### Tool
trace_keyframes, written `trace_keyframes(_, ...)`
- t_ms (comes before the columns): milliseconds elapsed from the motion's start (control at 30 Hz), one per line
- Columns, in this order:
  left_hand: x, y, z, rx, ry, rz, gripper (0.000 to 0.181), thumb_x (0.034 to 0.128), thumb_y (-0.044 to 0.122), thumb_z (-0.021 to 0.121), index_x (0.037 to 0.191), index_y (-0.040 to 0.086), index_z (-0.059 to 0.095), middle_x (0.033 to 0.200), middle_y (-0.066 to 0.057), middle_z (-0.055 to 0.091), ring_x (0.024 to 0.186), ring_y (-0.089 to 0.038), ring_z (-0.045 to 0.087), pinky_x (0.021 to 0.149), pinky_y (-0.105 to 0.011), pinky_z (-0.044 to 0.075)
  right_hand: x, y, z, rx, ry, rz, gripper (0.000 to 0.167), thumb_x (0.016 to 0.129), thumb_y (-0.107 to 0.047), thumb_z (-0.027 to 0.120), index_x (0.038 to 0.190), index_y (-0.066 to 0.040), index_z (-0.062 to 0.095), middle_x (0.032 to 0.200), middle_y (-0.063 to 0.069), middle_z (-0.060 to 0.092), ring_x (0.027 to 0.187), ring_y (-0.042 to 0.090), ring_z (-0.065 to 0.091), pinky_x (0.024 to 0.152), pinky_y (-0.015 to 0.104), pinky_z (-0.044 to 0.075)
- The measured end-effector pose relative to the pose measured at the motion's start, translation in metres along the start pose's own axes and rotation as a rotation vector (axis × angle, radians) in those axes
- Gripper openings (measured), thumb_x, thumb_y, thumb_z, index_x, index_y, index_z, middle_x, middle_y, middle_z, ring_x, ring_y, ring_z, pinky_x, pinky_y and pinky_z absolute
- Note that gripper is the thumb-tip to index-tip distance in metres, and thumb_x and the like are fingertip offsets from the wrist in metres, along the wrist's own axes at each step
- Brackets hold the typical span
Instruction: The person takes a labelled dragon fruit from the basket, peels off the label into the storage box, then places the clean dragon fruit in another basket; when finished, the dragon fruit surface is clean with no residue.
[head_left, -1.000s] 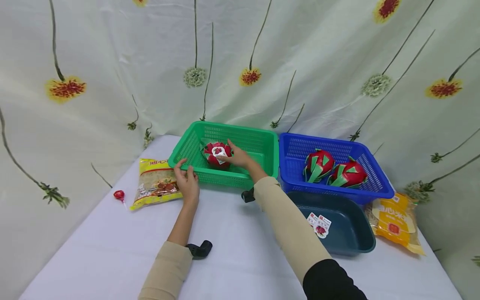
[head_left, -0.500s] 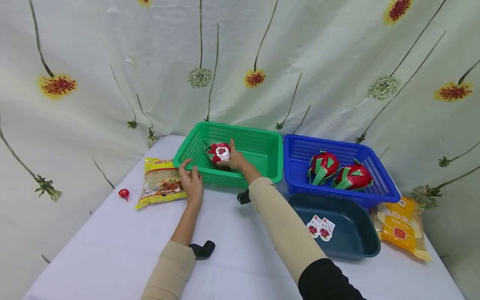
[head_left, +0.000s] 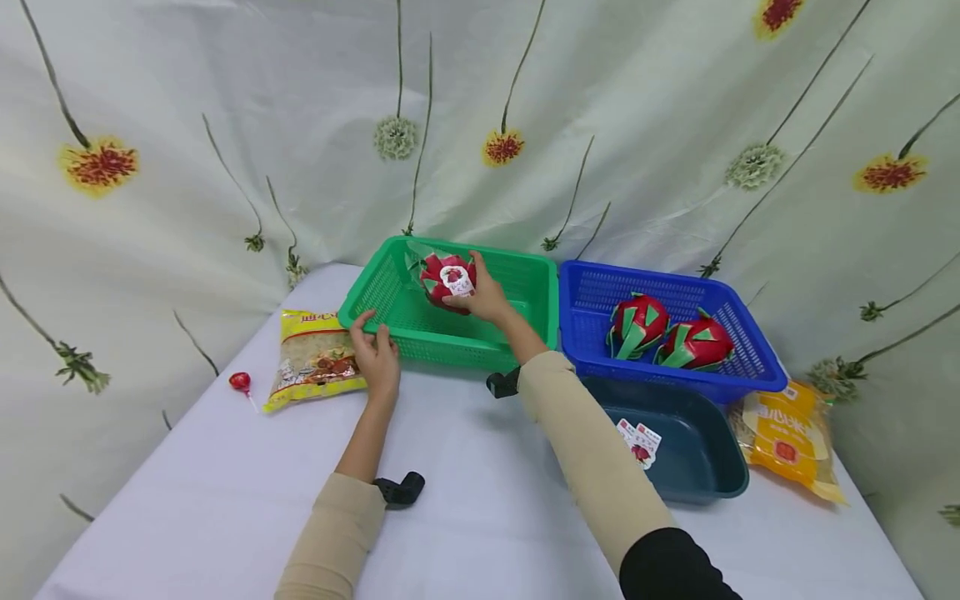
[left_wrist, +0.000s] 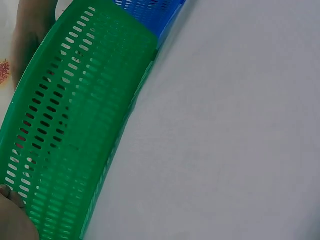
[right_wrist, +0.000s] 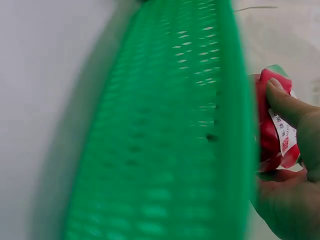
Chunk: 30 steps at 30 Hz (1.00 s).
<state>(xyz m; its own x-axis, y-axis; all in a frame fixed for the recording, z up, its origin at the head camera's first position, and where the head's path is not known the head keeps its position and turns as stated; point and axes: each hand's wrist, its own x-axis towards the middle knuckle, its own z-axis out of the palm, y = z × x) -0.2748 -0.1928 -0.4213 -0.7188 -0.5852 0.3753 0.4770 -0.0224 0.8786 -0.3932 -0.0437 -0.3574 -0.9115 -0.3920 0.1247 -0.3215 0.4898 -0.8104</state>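
My right hand (head_left: 489, 298) grips a red dragon fruit (head_left: 433, 282) with a white label on its side. A clear plastic wrap stands out at the fruit's left. The fruit is raised inside the green basket (head_left: 480, 354), near its back rim. In the right wrist view, the thumb lies across the dragon fruit (right_wrist: 267, 127), and the basket's wall hides part of it. My left hand (head_left: 377, 358) holds the green basket at its front left corner, fingers at the rim. Only part of the left hand (left_wrist: 17, 220) shows in the left wrist view.
Right of the green basket, a blue basket (head_left: 600, 360) holds two dragon fruits (head_left: 637, 325). A dark tray (head_left: 701, 442) with label stickers (head_left: 643, 446) stands before it. Yellow food bags (head_left: 318, 362) flank the baskets, and a red lollipop (head_left: 240, 382) lies far left.
The right hand has lifted the dragon fruit from the green basket's floor towards its back rim. The left hand has stayed at the basket's corner. The head view has shifted slightly.
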Motion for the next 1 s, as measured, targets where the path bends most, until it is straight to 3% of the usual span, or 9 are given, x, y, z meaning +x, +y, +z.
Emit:
trace_keyframes(233, 0.002, -0.005, 0.001, 0.000, -0.020, -0.034, 0.034, 0.0972, 0.005, 0.041, 0.130, -0.002, 0.037, 0.070, -0.006, 0.036, 0.054, -0.010, 0.038, 0.047, -0.016, 0.034, -0.048, -0.031, -0.066, 0.022, 0.044, -0.158, 0.092, 0.079, -0.028, 0.074, 0.146, -0.029, 0.010, 0.130, 0.008, 0.043, 0.108, 0.021, 0.049, 0.084, 0.035, 0.047)
trace_keyframes(367, 0.007, -0.018, -0.001, 0.008, -0.013, -0.035, 0.035, 0.0975, 0.008, 0.042, 0.132, 0.001, 0.037, 0.069, -0.005, 0.037, 0.052, -0.007, 0.038, 0.046, -0.017, 0.034, -0.094, -0.040, -0.095, -0.003, 0.052, -0.225, 0.094, 0.079, -0.029, 0.074, 0.147, -0.033, 0.009, 0.133, 0.008, 0.043, 0.109, 0.022, 0.051, 0.084, 0.038, 0.048)
trace_keyframes(467, 0.011, -0.026, -0.004, 0.009, -0.004, -0.027, 0.036, 0.0980, 0.011, 0.042, 0.132, 0.003, 0.037, 0.068, -0.003, 0.035, 0.051, -0.007, 0.036, 0.045, -0.017, 0.033, -0.134, -0.039, -0.105, -0.003, 0.047, -0.259, 0.094, 0.080, -0.027, 0.073, 0.148, -0.032, 0.008, 0.137, 0.009, 0.041, 0.111, 0.023, 0.051, 0.078, 0.039, 0.049)
trace_keyframes(633, 0.015, -0.023, -0.007, 0.002, 0.008, -0.014, 0.036, 0.0980, 0.012, 0.043, 0.132, 0.002, 0.036, 0.071, -0.003, 0.034, 0.052, -0.007, 0.037, 0.045, -0.017, 0.033, -0.196, -0.022, -0.099, 0.072, 0.009, -0.230, 0.094, 0.079, -0.017, 0.074, 0.148, -0.032, 0.011, 0.135, 0.011, 0.041, 0.112, 0.026, 0.049, 0.078, 0.040, 0.051)
trace_keyframes(767, 0.014, -0.018, -0.008, 0.011, 0.004, -0.033, 0.036, 0.0981, 0.010, 0.042, 0.133, 0.002, 0.036, 0.073, -0.004, 0.035, 0.053, -0.008, 0.038, 0.046, -0.016, 0.034, -0.236, -0.004, -0.080, 0.038, -0.004, -0.145, 0.096, 0.075, -0.019, 0.078, 0.146, -0.034, 0.015, 0.136, 0.009, 0.041, 0.116, 0.027, 0.047, 0.085, 0.043, 0.048)
trace_keyframes(900, 0.012, -0.016, -0.006, 0.015, -0.015, -0.063, 0.034, 0.0984, 0.010, 0.041, 0.132, 0.008, 0.037, 0.073, -0.004, 0.035, 0.053, -0.009, 0.038, 0.046, -0.016, 0.034, -0.266, 0.014, -0.056, -0.027, -0.024, -0.091, 0.096, 0.072, -0.023, 0.080, 0.146, -0.032, 0.020, 0.135, 0.009, 0.043, 0.118, 0.028, 0.045, 0.088, 0.047, 0.045)
trace_keyframes(1000, 0.011, -0.017, -0.004, 0.011, -0.029, -0.064, 0.033, 0.0984, 0.010, 0.041, 0.131, 0.012, 0.038, 0.072, -0.005, 0.035, 0.052, -0.009, 0.039, 0.046, -0.017, 0.034, -0.279, 0.025, -0.041, -0.024, -0.051, -0.074, 0.095, 0.071, -0.023, 0.080, 0.146, -0.031, 0.021, 0.135, 0.009, 0.043, 0.119, 0.028, 0.043, 0.088, 0.047, 0.045)
